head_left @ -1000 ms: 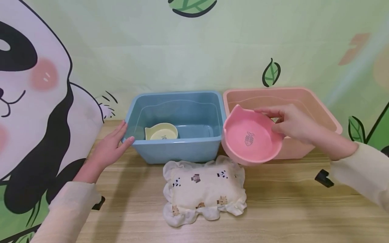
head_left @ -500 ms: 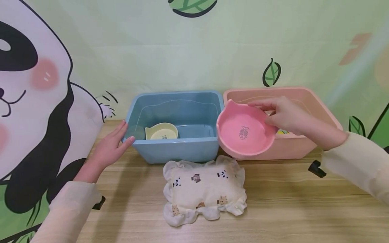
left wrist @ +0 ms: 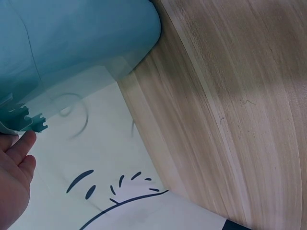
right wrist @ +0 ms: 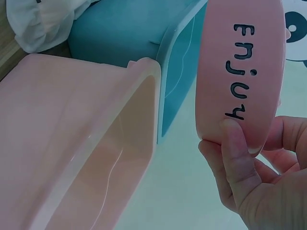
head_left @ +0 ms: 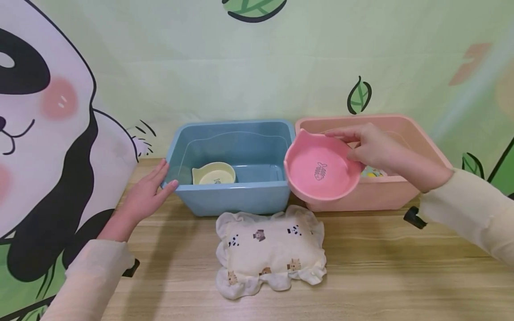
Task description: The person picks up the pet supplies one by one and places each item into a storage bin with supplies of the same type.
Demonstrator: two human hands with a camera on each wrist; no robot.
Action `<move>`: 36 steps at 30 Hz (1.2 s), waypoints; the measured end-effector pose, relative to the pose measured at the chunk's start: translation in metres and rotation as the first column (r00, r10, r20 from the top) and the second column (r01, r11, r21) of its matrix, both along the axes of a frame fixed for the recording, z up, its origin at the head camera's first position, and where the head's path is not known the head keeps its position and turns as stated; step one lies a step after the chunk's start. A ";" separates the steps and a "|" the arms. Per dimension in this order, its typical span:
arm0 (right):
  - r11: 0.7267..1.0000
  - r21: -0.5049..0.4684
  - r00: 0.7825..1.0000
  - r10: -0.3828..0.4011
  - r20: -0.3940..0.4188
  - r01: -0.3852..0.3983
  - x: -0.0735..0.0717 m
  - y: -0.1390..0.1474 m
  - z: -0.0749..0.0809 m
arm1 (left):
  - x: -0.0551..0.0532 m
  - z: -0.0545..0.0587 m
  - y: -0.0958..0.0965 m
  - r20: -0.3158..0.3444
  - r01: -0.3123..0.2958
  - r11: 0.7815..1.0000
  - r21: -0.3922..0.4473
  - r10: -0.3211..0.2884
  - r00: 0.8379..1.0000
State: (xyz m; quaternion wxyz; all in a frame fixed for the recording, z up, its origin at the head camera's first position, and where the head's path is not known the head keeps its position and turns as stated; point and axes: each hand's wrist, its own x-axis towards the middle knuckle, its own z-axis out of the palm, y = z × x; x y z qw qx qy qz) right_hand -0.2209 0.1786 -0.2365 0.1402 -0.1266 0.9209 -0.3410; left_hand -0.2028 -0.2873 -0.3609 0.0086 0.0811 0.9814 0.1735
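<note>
My right grip (head_left: 375, 147) pinches a round pink bowl (head_left: 319, 167), mostly right of the rectangular blue plastic bin (head_left: 237, 199) my straight-fingered left grip (head_left: 146, 194) touches.

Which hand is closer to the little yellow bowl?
The left hand, left of the yellow bowl, touching the blue bin; the right hand is farther right, holding the pink bowl.

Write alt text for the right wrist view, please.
A right hand pinches a pink bowl whose side reads "Enjoy". A pink bin and a blue bin stand side by side, a ruffled pillow partly visible at upper left.
</note>
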 end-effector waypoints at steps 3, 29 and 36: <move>1.000 -0.013 1.000 0.005 0.004 -0.004 -0.002 0.000 -0.001 | 0.000 0.000 0.000 0.001 -0.003 1.000 0.001 0.003 1.000; 0.999 -0.003 0.999 0.032 0.036 -0.032 -0.021 -0.009 0.002 | 0.003 0.001 -0.002 0.000 -0.011 1.000 -0.011 0.011 1.000; 0.999 0.015 0.999 0.045 0.016 -0.045 -0.027 -0.014 0.004 | 0.003 0.001 -0.001 0.006 -0.015 1.000 -0.012 0.015 1.000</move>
